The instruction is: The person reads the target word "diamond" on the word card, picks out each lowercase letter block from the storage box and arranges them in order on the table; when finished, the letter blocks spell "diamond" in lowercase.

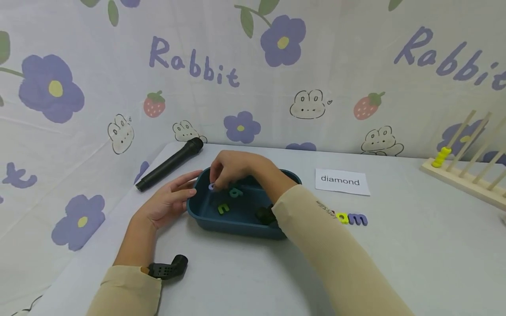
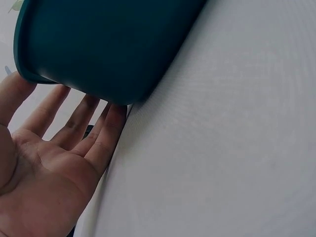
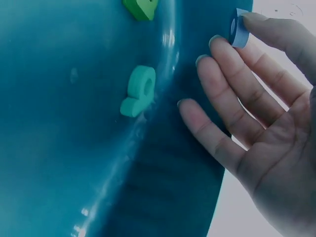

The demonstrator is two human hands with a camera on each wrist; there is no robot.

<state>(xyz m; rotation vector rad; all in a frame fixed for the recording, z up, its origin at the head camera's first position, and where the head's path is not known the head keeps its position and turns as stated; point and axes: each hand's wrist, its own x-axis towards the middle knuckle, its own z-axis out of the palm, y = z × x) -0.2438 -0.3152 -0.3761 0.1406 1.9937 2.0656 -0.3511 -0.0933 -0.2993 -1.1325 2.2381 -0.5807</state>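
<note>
Blue tray edge [image 1: 239, 226] touches the extended left hand [image 1: 170, 199]; right grip [image 1: 233, 169] pinches a lilac letter [image 3: 241, 35], apart from a green letter [image 1: 223, 206].

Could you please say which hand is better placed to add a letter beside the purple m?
Probably the right hand: it pinches a pale letter; the left hand, holding none, touches the left end of the tray.
</note>
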